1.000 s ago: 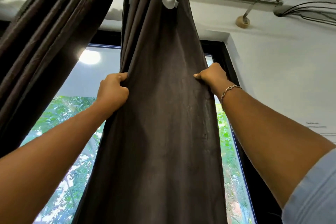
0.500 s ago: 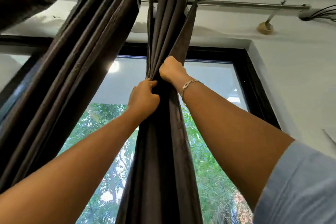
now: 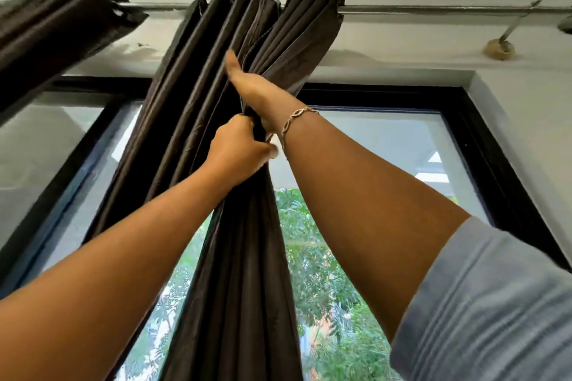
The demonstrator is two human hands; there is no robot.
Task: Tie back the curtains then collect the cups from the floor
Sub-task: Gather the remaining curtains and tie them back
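Head view: looking up at a window (image 3: 371, 158) with dark curtains hung from a metal rod (image 3: 433, 9) near the ceiling.
Curtain location: middle curtain (image 3: 247, 257) gathered into a narrow bundle in front of the glass, pleats fanned out at the top; neighbouring panel (image 3: 173, 120) pressed against it on the left; third panel (image 3: 46, 28) bunched at the far left of the rod.
Left hand (image 3: 240, 153): fingers curled tight around the gathered folds, clamped on the bundle below the other hand.
Right hand (image 3: 257, 93): flat and extended, fingers pushed in between the pleats, palm against the cloth; no closed grip visible, fingertips partly hidden in the folds.
Bracelet (image 3: 297, 119): loose chain on the right wrist, touching or just beside the cloth edge.
Cups: not in view; floor out of frame.
Tie or cord: none visible.
Risk, slippage: folds likely to spring apart if the left hand loosens before any tie goes on, since only one hand really holds.
Risk, rod: downward pull on the bundle could strain the bracket (image 3: 507, 37) or drag the top pleats off line.
Risk, snag: bracelet links could catch in the fabric on withdrawal.
Risk, uneven gather: neighbouring panel may get caught into the bundle, being pressed so close.
Risk, footing: gaze fixed upward, cups on the floor unseen, possible to kick one.
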